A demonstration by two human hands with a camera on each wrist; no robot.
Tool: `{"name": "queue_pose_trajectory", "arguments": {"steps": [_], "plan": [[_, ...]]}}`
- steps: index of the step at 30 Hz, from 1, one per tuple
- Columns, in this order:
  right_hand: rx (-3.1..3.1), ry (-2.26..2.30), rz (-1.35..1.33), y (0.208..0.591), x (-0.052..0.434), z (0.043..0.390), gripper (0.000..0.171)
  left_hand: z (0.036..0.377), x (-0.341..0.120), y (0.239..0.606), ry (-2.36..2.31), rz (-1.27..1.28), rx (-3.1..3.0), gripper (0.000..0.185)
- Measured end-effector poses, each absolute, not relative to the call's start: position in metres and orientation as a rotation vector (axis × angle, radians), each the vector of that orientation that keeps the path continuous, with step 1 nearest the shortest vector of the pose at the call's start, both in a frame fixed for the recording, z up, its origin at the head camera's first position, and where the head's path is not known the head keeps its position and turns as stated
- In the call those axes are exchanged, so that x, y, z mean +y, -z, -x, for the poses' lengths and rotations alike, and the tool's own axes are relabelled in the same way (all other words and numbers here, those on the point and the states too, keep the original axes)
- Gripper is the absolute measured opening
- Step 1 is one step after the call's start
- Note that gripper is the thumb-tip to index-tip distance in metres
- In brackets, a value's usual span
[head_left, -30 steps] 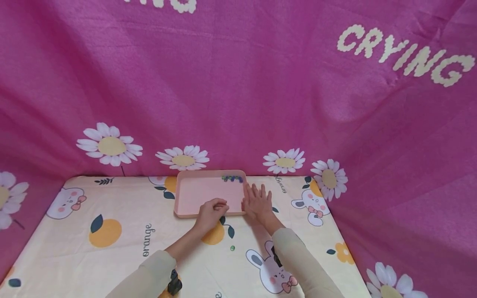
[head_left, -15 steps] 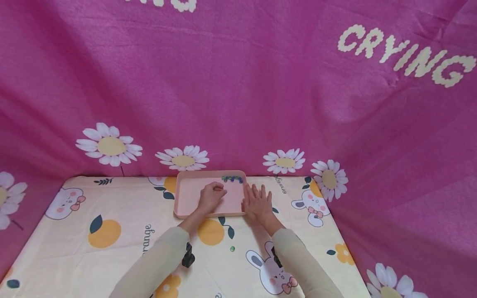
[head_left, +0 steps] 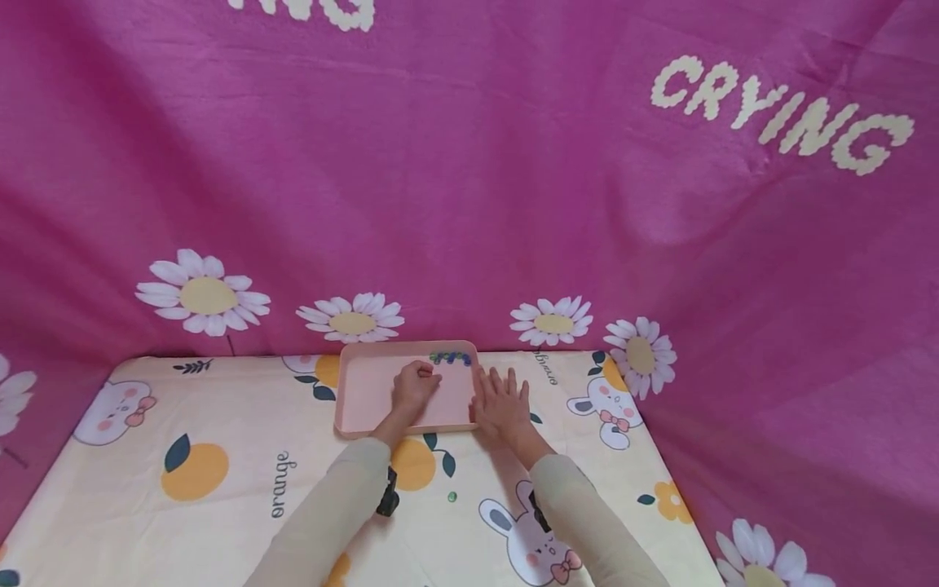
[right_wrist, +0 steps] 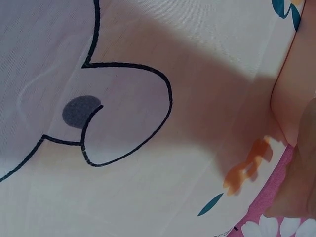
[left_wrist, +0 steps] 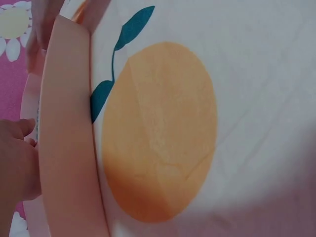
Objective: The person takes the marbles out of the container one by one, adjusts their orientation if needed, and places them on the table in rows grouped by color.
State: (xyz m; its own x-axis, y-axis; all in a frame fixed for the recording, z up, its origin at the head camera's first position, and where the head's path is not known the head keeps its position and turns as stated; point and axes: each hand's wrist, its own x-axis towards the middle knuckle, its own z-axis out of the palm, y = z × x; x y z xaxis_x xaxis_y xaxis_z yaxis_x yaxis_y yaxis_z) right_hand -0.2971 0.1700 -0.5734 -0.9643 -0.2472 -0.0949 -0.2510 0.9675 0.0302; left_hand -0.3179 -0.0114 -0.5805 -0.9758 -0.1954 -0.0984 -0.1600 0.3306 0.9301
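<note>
Pink daisy backdrop (head_left: pixel 469 179) w/ "CRYING" lettering (head_left: pixel 781 114) behind; rabbit-and-orange print cloth (head_left: pixel 220 489) below, lone green bead (head_left: pixel 451 496) nr wrists.

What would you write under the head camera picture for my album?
Left hand curled over the pink tray near the beads; right hand flat beside it.

Both arms reach forward in pale cream sleeves, forearms slanting in toward each other. The left hand (head_left: pixel 414 385) is curled into a loose fist, knuckles up, its wrist bent slightly; whether it pinches anything cannot be told. The right hand (head_left: pixel 502 401) lies flat, palm down, with its fingers (head_left: pixel 506 380) straight and slightly spread, pointing away from the body. The hands are close but apart.
</note>
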Motion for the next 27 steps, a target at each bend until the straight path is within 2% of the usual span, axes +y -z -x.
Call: {"name": "queue_pose_trajectory", "arguments": {"steps": [6,13,27], "plan": [[3.034,-0.106,0.375,0.576,0.17,0.3,0.066,0.323,-0.01,0.582,1.714,-0.308,-2.512,0.019],[3.008,-0.119,0.386,0.569,0.164,0.299,0.065,0.332,-0.01,0.582,1.675,-0.428,-2.536,0.02],[2.999,-0.168,0.361,0.577,0.169,0.301,0.065,0.339,-0.006,0.585,1.684,-0.468,-2.548,0.019]]}}
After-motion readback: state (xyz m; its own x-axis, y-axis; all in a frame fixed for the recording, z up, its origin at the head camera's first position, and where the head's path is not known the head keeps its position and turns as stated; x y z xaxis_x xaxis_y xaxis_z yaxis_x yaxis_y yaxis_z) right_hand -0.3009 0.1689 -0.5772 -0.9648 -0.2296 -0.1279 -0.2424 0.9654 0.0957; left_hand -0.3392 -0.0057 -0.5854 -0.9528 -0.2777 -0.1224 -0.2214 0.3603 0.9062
